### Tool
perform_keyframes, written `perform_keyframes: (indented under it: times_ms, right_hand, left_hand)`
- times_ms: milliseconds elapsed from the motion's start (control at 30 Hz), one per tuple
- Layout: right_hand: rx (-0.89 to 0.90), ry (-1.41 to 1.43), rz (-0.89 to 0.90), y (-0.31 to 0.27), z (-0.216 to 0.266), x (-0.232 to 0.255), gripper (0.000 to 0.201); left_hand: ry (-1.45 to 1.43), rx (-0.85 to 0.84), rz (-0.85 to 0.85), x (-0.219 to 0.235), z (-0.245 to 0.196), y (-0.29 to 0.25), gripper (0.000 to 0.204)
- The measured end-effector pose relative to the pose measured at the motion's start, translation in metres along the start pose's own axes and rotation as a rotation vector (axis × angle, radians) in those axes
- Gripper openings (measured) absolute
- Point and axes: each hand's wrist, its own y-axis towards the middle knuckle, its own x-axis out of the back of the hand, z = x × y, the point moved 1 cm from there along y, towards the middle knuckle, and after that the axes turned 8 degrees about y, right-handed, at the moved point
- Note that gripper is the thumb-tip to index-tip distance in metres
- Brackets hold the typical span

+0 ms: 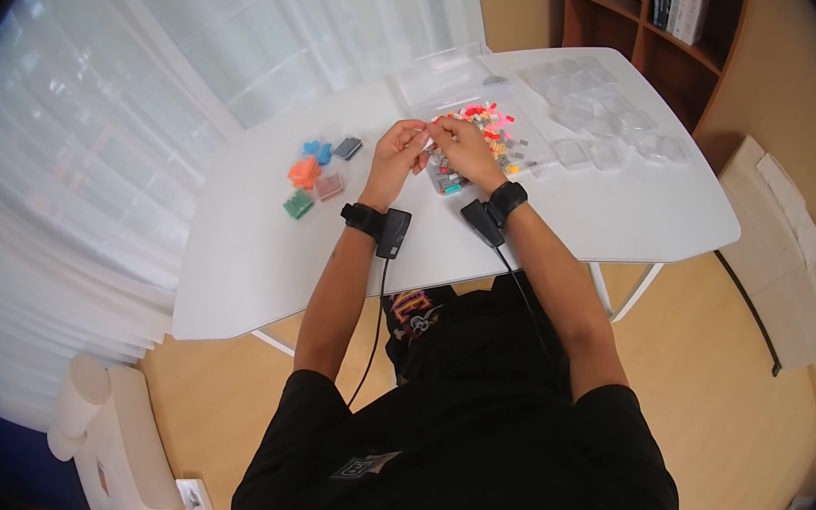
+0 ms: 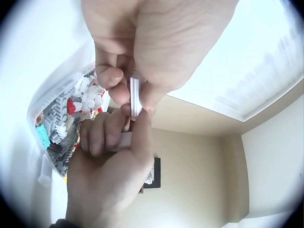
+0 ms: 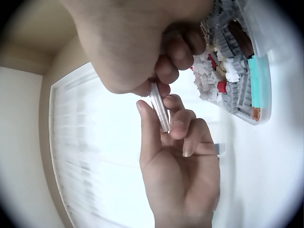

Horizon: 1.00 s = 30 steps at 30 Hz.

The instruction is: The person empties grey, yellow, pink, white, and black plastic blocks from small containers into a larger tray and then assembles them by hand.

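White piece (image 2: 135, 98) | left hand (image 1: 399, 158), right hand (image 1: 470, 151) pinching it | above white table (image 1: 247, 257) | sheer curtains (image 1: 201, 40), bookshelf (image 1: 688, 51), floor (image 1: 705, 390)

Two hands (image 1: 398, 156), two wristbands (image 1: 362, 217), one table (image 1: 256, 263) and bricks (image 1: 489, 121) (too many to count).

A white table (image 1: 256, 268) carries a clear bin (image 3: 269, 88) near its middle, filled with loose bricks (image 1: 484, 118) in grey, white, red, pink and orange, with a teal piece (image 3: 258, 80) lying at one end inside. Left of the bin, a small group sits on the tabletop: a dark grey block (image 1: 348, 148), blue pieces (image 1: 317, 151) beside it, an orange pile (image 1: 304, 173), a dull pink block (image 1: 329, 186) and, nearest the table's front edge, a green block (image 1: 298, 204). Many clear boxes (image 1: 606, 155) spread over the right part, some overlapping.
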Motion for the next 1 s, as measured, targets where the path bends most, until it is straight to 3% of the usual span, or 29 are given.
perform_keyframes:
  times_ms: [200,400,533,633,800,1000]
  right_hand:
    - [-0.02,-0.049,-0.064,0.001,-0.004,0.001,0.033]
    - [-0.188,0.163,0.008,0.003,-0.006,0.004,0.034]
    - [-0.214,0.159,0.002,0.003,-0.006,0.003,0.036]
    - [-0.14,0.102,-0.029,-0.001,0.0,0.001,0.037]
    - [-0.279,0.045,0.052,-0.001,0.0,0.003,0.038]
    - [-0.164,0.092,0.043,-0.002,-0.002,0.002,0.038]
  left_hand:
    - [0.188,0.128,0.082,0.001,-0.002,-0.002,0.023]
    - [0.121,0.07,0.062,0.003,-0.003,-0.002,0.022]
    - [0.133,0.086,0.048,0.001,-0.002,-0.002,0.02]
    - [0.118,0.096,0.015,0.0,-0.001,-0.002,0.017]
    - [0.175,0.034,0.019,0.002,0.0,0.0,0.018]
    - [0.171,0.071,0.016,0.001,-0.005,-0.003,0.022]
